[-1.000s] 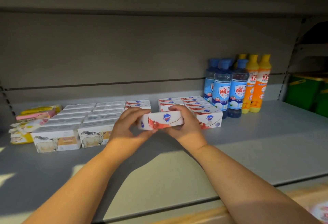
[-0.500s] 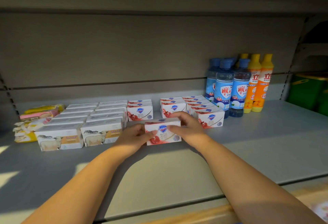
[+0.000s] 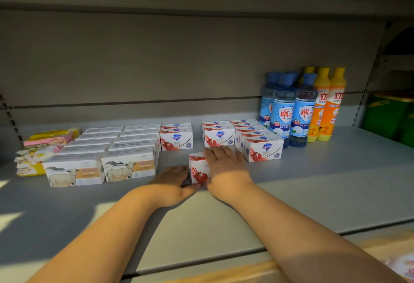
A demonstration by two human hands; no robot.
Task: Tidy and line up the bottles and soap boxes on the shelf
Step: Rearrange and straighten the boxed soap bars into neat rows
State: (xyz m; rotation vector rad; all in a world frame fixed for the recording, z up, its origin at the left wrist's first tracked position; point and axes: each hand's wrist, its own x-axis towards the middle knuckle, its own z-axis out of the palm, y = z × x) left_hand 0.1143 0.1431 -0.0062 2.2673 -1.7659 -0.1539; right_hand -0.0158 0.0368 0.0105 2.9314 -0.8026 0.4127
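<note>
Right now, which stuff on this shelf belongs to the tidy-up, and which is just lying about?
Job: loose red-and-white soap box, touched by left hand and right hand; red-and-white box rows; sheep soap boxes; blue bottles; orange bottles.
Lying about: yellow and pink packets, far left; green containers, far right.

Both forearms bare, entering from bottom edge, converging twd centre; elbows out of frame. L arm comes from lower L, R arm from lower R.

L hand [image 3: 171, 185]: palm down, low. Fingers [image 3: 174, 170] straight, close together, pointing fwd, lying just L of soap box [image 3: 197, 168]. Thumb stretched to R, tip at box's lower front edge.

R hand [image 3: 226, 168]: palm down over box's top and R part. Fingers [image 3: 220, 151] spread, nearly straight, pointing fwd-L. Thumb mostly hidden.

Thumbs near each other; contact betw. them unclear.
</note>
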